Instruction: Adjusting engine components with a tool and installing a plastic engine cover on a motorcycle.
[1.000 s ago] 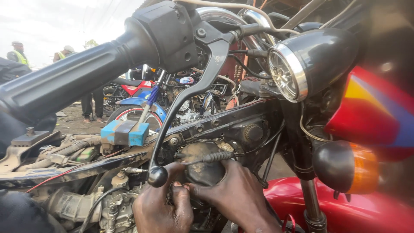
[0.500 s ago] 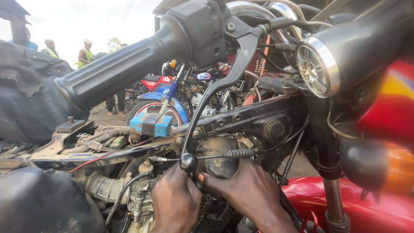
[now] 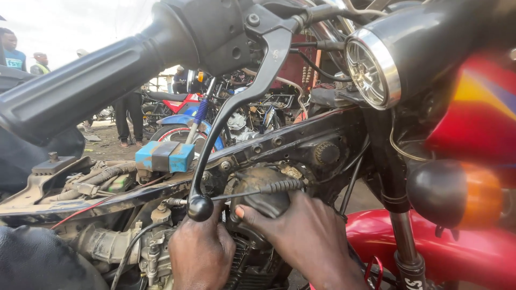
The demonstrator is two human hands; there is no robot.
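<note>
I look past a black handlebar grip and its brake lever at a stripped motorcycle engine. My left hand is curled low beside the lever's ball end, its fingers pressed against the engine parts. My right hand reaches in from the right and its thumb and fingers grip a dirty black engine part under the frame tube. A cable with a ribbed boot runs across just above my right hand.
A chrome-rimmed headlight, an orange turn signal and a red fender crowd the right. A blue block sits on the frame. Other motorcycles and people stand behind on dirt ground.
The view has shifted, so the handlebar and headlight sit further right and larger. Both hands stay on the engine area; my right hand has closed further over the black part.
</note>
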